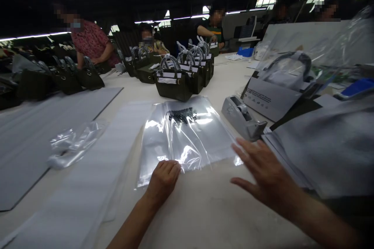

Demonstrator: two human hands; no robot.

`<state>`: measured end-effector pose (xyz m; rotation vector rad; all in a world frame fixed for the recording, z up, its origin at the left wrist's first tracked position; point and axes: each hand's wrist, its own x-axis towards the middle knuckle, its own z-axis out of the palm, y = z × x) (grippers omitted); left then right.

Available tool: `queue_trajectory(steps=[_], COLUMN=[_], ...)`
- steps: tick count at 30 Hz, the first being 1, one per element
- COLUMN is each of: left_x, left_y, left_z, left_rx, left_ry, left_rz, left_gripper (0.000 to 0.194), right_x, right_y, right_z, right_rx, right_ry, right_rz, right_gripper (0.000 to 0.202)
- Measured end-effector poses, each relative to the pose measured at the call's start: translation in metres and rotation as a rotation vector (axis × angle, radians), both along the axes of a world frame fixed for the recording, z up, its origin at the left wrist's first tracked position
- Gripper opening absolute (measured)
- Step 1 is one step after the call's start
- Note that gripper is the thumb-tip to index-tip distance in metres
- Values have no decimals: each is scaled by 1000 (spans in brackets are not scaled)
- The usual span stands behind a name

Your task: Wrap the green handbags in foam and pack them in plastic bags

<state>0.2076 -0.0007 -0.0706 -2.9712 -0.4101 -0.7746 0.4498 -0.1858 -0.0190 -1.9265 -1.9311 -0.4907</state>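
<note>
A stack of clear plastic bags (pixel 193 140) with dark print near its far edge lies flat on the pale table (pixel 216 210). My left hand (pixel 165 177) rests at the near edge of the bags, its fingers curled down; whether they pinch the plastic is hidden. Over the right near corner of the bags, my right hand (pixel 260 167) has its fingers spread and holds nothing. Just beyond that hand stands a grey tape dispenser (pixel 242 116).
Dark handbags (pixel 173 85) with wrapped handles stand beyond the plastic. Left are white sheets (pixel 96 163) and crumpled plastic (pixel 74 142). A plastic-covered bag with a white card (pixel 270 97) stands right. Several people are across the table.
</note>
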Motion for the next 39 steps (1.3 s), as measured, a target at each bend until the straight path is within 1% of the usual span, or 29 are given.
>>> queue_trajectory(steps=[1,2,3,4,5,7,9,12,14,16,18,19,20,22,23,25,27,30,31,33,34,36,38,39], left_x=[0,0,-2,-4,-7,-11,-14,-9,-3,3,9,11,14,19,21,24,25,24,24,26,28,36,44,48], left_y=[1,1,2,2,1,-1,-5,-13,-19,-22,-23,-23,-23,-21,-21,-20,-18,-11,-8,-5,-5,-10,-21,-29], left_z=[4,7,11,13,15,15,11,4,3,4,7,8,9,11,12,15,20,29,33,43,48,59,70,75], left_rx=[-2,-6,-11,-17,-25,-50,-95,-205,-301,-416,-544,-608,-670,-781,-829,-902,-935,-900,-866,-771,-715,-591,-454,-383], left_ry=[-6,-7,0,12,29,69,103,134,150,161,163,159,156,155,158,157,128,8,-43,-129,-156,-174,-159,-145], left_rz=[6,10,13,14,12,5,5,15,27,60,123,158,189,225,230,227,235,314,351,402,406,370,289,235], left_gripper=[12,11,10,12,14,21,25,19,18,19,16,15,16,22,25,31,36,39,39,37,37,34,30,27], right_x=[-10,-18,-22,-23,-22,-13,-3,7,10,10,5,-1,-7,-23,-31,-43,-48,-45,-42,-37,-35,-34,-35,-37], right_y=[12,24,35,44,50,56,56,54,52,49,44,40,38,35,36,40,45,42,39,30,26,21,19,20], right_z=[-16,-30,-42,-50,-54,-52,-42,-31,-28,-27,-24,-23,-22,-22,-24,-30,-37,-47,-49,-52,-53,-51,-44,-38], right_rx=[-28,-49,-60,-60,-50,-52,-73,-113,-131,-146,-127,-96,-63,-10,-1,13,71,175,187,153,103,-49,-201,-249], right_ry=[-29,-56,-73,-75,-69,-60,-59,-43,-21,-20,-37,-51,-67,-102,-118,-143,-150,-133,-118,-99,-96,-86,-5,51], right_rz=[38,70,93,113,128,172,239,322,331,309,289,298,327,397,413,401,392,468,488,522,529,507,403,316], right_gripper=[59,51,38,24,18,20,20,20,21,20,12,7,6,21,25,24,18,17,18,19,18,14,15,19])
